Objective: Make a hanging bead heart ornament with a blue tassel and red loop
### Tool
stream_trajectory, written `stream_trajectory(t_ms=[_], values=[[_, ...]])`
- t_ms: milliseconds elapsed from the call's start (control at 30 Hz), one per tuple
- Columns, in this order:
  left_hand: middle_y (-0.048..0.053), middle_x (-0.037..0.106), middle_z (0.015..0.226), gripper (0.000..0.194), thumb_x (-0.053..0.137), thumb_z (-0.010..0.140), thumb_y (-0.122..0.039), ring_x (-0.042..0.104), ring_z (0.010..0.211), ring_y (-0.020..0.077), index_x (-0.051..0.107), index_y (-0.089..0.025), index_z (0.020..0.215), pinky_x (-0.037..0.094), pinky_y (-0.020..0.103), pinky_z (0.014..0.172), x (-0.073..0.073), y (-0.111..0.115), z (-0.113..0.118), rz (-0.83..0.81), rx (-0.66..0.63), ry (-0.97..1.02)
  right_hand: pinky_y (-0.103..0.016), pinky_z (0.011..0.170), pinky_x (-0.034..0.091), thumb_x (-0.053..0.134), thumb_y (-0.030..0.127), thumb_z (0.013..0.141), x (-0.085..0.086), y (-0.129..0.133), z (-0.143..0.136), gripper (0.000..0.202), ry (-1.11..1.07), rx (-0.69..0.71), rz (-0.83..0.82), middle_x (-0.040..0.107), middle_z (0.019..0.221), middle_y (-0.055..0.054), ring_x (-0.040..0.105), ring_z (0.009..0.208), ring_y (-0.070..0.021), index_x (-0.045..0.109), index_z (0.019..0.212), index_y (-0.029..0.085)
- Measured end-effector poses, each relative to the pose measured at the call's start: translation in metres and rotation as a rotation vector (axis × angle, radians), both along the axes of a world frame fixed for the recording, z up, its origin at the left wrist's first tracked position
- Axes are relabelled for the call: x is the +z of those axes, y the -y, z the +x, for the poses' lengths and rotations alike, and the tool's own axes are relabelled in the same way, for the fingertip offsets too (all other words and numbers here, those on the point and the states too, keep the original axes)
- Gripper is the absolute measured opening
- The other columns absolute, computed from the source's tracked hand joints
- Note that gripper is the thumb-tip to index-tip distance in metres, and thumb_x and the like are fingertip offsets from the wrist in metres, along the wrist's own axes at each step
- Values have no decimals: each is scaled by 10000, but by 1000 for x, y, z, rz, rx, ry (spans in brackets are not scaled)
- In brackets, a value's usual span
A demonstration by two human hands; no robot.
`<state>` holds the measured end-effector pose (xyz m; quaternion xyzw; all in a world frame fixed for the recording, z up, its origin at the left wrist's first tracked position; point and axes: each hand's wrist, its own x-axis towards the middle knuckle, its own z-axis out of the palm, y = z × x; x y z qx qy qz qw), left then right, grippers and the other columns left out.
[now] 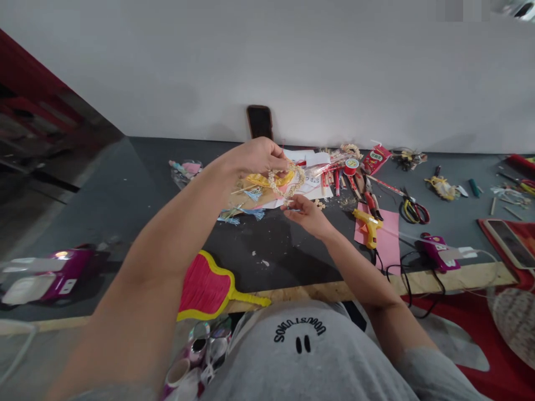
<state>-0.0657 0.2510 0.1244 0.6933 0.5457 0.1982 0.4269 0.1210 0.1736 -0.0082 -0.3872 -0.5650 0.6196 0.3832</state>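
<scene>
A ring-shaped, pale beaded or braided piece (300, 181) hangs upright over the pile on the dark table. My left hand (261, 159) pinches its upper left part from above. Below and to the right, my right hand (307, 214) has its fingertips closed at the ring's lower edge. Behind the ring are yellow cord (257, 180), white printed papers (309, 158) and brown paper. Light blue tassels (254, 194) lie to the left of the ring.
A phone (259, 121) leans on the wall. At right are a yellow glue gun (368, 227) on pink paper (390, 239), scissors (413, 210), a red thread spool (351, 166) and cables. A pink-and-yellow fan (209, 284) lies at the front edge, a purple power strip (69, 273) at left.
</scene>
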Motion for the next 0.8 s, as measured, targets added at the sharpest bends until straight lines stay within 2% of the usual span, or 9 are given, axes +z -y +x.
stream_trajectory(t_ms=[167,333,467,600,700,800], values=[[66,675,719,126,762,699,-265,635,698,180,715,-151,672,424,293,642,-4,3,-2,-52,17,38,-264,734,491,734,412,737,-10,14,8,375,22,59,-66,664,833,14,618,753,-118,600,1020,205],[63,661,666,113,798,661,-229,638,654,187,712,-165,624,435,299,603,-11,8,0,-125,26,42,-240,613,488,704,379,767,-19,26,24,304,183,137,-134,702,810,-6,598,625,-100,649,999,192],[70,688,671,116,822,640,-235,640,613,188,723,-177,619,446,295,555,-24,11,2,-165,30,95,-211,508,431,627,349,822,-19,37,37,237,292,127,-133,701,768,-10,567,543,-93,659,980,175],[64,706,685,136,826,622,-283,646,626,175,728,-194,653,463,266,542,-51,16,6,-292,-5,178,-228,555,417,574,274,864,-12,68,51,178,459,106,-49,699,745,-1,595,568,-119,659,1000,197],[52,703,678,159,806,623,-317,658,647,178,701,-200,645,476,255,547,-78,23,15,-353,-33,189,-249,613,404,517,248,924,-6,98,58,174,777,146,121,727,783,-29,663,671,-166,633,1047,207],[51,710,674,159,748,670,-352,652,617,176,720,-197,693,471,256,544,-104,30,27,-300,-65,86,-268,600,368,486,286,976,-2,119,60,176,1073,258,235,749,814,-83,699,724,-212,638,983,197]])
